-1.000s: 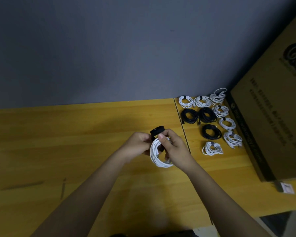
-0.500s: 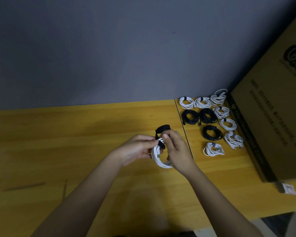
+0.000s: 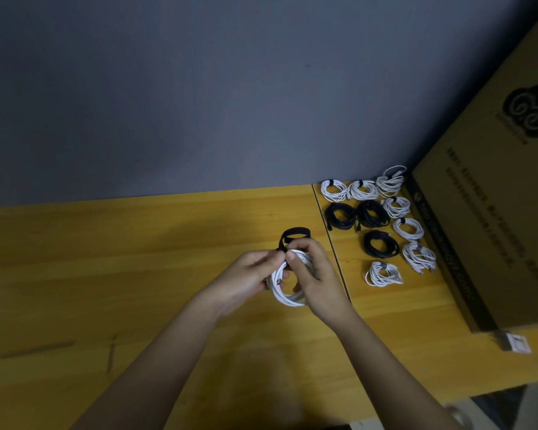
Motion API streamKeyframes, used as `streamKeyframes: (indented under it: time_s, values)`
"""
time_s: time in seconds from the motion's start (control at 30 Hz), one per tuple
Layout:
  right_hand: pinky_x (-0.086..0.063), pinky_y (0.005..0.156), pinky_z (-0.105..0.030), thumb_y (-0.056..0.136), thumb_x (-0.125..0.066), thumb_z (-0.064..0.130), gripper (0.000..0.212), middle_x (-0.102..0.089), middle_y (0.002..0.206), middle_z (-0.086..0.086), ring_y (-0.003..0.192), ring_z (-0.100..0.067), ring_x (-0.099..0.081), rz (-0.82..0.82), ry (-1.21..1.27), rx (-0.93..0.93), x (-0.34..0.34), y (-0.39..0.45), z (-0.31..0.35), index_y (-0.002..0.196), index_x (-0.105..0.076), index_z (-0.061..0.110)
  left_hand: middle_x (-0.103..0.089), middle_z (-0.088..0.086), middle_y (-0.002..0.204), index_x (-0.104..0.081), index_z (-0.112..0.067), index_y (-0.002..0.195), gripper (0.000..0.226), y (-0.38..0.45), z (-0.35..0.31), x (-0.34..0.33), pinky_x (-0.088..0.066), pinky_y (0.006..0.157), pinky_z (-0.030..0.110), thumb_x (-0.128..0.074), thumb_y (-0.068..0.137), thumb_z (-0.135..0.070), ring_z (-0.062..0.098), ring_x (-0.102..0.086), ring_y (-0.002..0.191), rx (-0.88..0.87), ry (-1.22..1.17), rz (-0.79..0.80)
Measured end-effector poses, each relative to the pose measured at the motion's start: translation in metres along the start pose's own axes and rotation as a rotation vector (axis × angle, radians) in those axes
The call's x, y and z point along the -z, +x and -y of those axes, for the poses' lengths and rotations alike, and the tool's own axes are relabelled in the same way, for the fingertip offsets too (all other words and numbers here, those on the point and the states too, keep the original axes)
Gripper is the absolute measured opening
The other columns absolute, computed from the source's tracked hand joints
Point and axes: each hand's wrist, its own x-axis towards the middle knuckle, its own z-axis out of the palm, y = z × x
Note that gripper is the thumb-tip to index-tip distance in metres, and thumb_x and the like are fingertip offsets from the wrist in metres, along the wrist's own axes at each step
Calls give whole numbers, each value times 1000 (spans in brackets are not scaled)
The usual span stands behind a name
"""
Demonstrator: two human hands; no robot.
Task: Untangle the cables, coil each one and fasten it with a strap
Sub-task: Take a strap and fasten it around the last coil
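— What are the hands doing?

— Both meet just above the yellow wooden desk (image 3: 112, 259), a little right of centre. The left hand (image 3: 249, 279) has its fingers curled round the nine o'clock side of a white coiled cable (image 3: 288, 297). The right hand (image 3: 316, 274) grips the coil's three o'clock side, thumb pressed across its top.

— And the strap?

— A black fabric strap (image 3: 295, 235) arches in a loop at the coil's twelve o'clock, rising from between the thumbs. Which hand pinches its ends I cannot tell; they are hidden behind the fingers.

— Anything further right?

— Past a dark seam in the desk, toward two o'clock from the hands, lie the bundled white cable coils (image 3: 362, 190) in a row along the wall and down the right side, with three black cable coils (image 3: 371, 214) between them. All are well apart from the hands. At three o'clock of those stands a large brown cardboard box (image 3: 494, 228) with dark print, and a small white card (image 3: 517, 344) lies at its near corner.
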Motion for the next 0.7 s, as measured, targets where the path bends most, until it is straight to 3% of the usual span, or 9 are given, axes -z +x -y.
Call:
streamKeyframes:
  time_s: [0.1,0.2,0.27,0.33,0.37,0.43,0.53,0.6,0.7]
  values:
    - [-47,67,-28,96,-56,25,14,-58,92,-3,73,-10,-56,7,46,-62,-1,2,4,110,-57,30,-63,-11,75,-67,-7,97,25,-1,-1,5,-48,79,28,-51,98,-26,0,-60,76,-69,269,-2]
    - [-53,68,-26,96,-57,16,22,-66,82,2,71,-10,-62,67,189,-160,0,0,11,116,-61,23,-60,-16,68,-61,-23,76,26,-3,-5,10,-38,67,20,-49,100,-23,0,-53,68,-127,475,10]
    - [-56,75,-30,94,-59,15,21,-70,88,-4,77,-17,-65,62,272,-202,-1,-2,11,113,-65,21,-57,-13,70,-59,-24,78,25,-2,-6,12,-36,65,22,-48,100,-19,2,-50,68,-143,568,21]
    - [-55,74,-29,93,-60,14,18,-70,87,-2,76,-18,-64,24,334,-237,-2,-4,11,107,-66,23,-59,-11,75,-54,-34,107,17,-3,-7,10,-39,69,20,-48,100,-19,2,-53,72,-145,572,14]
    - [-55,73,-29,93,-60,15,15,-69,84,0,74,-18,-63,10,342,-249,-3,-4,10,104,-66,22,-63,-10,79,-39,-38,126,32,-4,-8,8,-41,72,20,-48,100,-22,4,-58,77,-151,577,-10]
    - [-52,69,-30,93,-60,18,10,-65,76,2,68,-16,-58,0,353,-258,-3,-5,10,101,-66,20,-65,0,87,-17,-40,140,53,-8,-6,5,-43,70,25,-49,99,-26,15,-60,79,-188,647,-42]
    - [-47,63,-26,94,-59,19,9,-62,71,7,62,-13,-53,-25,386,-286,-5,-7,10,100,-66,18,-58,7,96,-20,-29,137,48,-15,-3,0,-45,65,35,-48,98,-24,20,-56,73,-281,834,-80]
    - [-47,63,-27,94,-59,18,9,-61,72,7,63,-13,-52,-67,433,-328,-8,-8,10,100,-65,16,-58,4,102,-23,-28,131,46,-18,-2,-3,-48,71,41,-52,96,-26,23,-60,79,-320,879,-117]
    - [-47,67,-31,93,-61,18,16,-58,78,-5,66,-17,-52,-95,501,-365,-10,-9,9,105,-63,8,-61,1,112,-37,-25,128,39,-16,0,-6,-49,76,40,-57,95,-29,21,-61,93,-406,963,-203]
